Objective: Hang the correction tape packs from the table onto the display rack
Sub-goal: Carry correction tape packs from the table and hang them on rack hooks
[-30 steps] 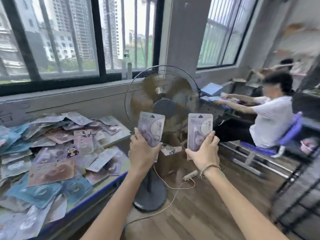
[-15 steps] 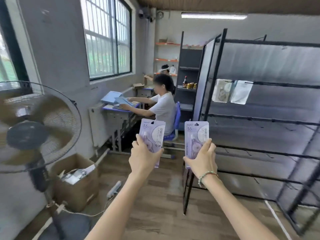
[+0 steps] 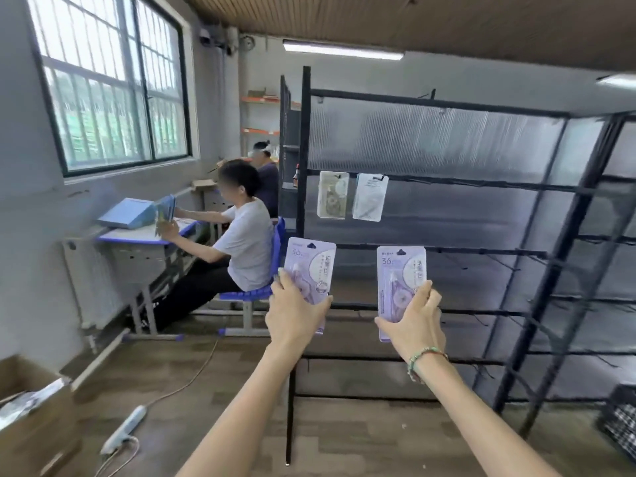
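My left hand [image 3: 295, 313] grips the lower part of a purple correction tape pack [image 3: 311, 261], held upright in front of me. My right hand [image 3: 414, 323] holds a second purple correction tape pack [image 3: 399, 270] the same way, a little to the right. Behind both stands the black display rack [image 3: 481, 180] with horizontal bars and small hooks. Two packs hang from its second bar: a pale one [image 3: 332, 195] and a white one [image 3: 370, 197]. Both hands are still short of the rack. The table of packs is out of view.
A seated person [image 3: 241, 235] works at a blue desk [image 3: 144, 235] to the left, another person behind. A cardboard box [image 3: 34, 418] sits at the lower left, a power strip [image 3: 124, 430] and cable on the wooden floor. A dark crate [image 3: 619, 421] stands at the lower right.
The view has swung right, away from the table and fan and onto the display rack, which is now nearer. Both hands still hold their packs upright.
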The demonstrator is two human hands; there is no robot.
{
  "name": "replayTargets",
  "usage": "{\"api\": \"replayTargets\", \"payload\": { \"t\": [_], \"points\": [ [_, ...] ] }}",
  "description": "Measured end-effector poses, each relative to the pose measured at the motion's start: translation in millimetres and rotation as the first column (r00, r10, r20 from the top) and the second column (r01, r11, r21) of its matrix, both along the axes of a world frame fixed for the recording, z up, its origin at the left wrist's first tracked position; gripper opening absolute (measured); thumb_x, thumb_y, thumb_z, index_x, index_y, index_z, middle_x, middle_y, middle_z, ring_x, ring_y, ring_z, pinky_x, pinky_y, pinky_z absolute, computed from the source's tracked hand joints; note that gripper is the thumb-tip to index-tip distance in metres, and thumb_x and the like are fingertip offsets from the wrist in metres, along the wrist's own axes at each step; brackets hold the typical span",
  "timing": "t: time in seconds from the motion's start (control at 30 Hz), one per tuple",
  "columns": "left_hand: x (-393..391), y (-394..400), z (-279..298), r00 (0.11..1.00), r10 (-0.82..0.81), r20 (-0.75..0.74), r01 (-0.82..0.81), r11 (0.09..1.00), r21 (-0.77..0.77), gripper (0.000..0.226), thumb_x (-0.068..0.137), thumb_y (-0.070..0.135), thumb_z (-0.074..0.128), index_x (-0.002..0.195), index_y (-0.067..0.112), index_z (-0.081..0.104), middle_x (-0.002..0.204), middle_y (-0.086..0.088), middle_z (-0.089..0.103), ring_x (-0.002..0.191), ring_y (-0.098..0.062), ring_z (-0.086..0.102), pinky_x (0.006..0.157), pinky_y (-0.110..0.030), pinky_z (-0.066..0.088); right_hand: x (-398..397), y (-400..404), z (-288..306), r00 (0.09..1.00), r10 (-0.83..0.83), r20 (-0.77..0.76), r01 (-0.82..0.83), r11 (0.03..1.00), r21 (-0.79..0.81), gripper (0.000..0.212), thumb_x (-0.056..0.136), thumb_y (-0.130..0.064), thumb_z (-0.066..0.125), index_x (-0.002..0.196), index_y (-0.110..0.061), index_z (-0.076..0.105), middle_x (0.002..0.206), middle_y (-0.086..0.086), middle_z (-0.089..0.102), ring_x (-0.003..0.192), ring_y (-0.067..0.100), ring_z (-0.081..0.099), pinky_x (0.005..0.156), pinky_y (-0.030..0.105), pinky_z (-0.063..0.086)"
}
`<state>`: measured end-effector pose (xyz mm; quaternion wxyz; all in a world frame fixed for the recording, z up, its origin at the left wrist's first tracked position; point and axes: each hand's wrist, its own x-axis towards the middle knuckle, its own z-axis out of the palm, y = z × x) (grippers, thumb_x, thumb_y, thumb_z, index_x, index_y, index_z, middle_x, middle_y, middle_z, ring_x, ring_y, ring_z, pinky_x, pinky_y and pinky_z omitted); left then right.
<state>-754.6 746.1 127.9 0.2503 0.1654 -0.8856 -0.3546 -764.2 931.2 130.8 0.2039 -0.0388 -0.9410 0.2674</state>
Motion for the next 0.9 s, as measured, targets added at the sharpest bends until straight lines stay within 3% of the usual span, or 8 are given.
{"api": "replayTargets", "payload": {
  "t": [0.23, 0.53, 0.9],
  "points": [
    [-77, 34, 13, 0.999, 0.003, -0.032, -0.004, 0.999, -0.034, 0.108, 0.077, 0.059, 0.069, 0.151, 0.009, 0.010, 0.143, -0.015, 0.037, 0.126, -0.033, 0.046, 0.092, -0.046, 0.046, -72, 28, 15, 1.000, -0.012, -0.016, 0.012, 1.000, 0.001, 0.115, 0.076, -0.045, 0.074, 0.149, -0.001, -0.004, 0.145, 0.010, 0.018, 0.126, 0.029, 0.036, 0.081, 0.041, 0.050],
    [-205, 36, 40, 0.995, -0.007, -0.096, 0.004, 0.999, -0.031, 0.106, 0.077, 0.057, 0.070, 0.151, 0.008, 0.011, 0.139, -0.015, 0.038, 0.121, -0.034, 0.049, 0.087, -0.045, 0.048, -189, 24, 40, 0.999, 0.011, -0.050, -0.009, 0.999, 0.045, 0.110, 0.079, -0.047, 0.070, 0.149, -0.003, -0.003, 0.145, 0.010, 0.018, 0.126, 0.028, 0.036, 0.071, 0.034, 0.043],
    [-323, 21, 71, 0.989, -0.009, -0.146, 0.000, 0.998, -0.061, 0.107, 0.076, 0.061, 0.070, 0.149, 0.006, 0.015, 0.140, -0.017, 0.039, 0.122, -0.035, 0.049, 0.090, -0.044, 0.046, -311, 8, 80, 0.993, 0.024, -0.116, -0.017, 0.998, 0.059, 0.108, 0.078, -0.044, 0.072, 0.149, -0.003, 0.000, 0.147, 0.009, 0.018, 0.128, 0.029, 0.036, 0.079, 0.041, 0.048]
  ]
}}
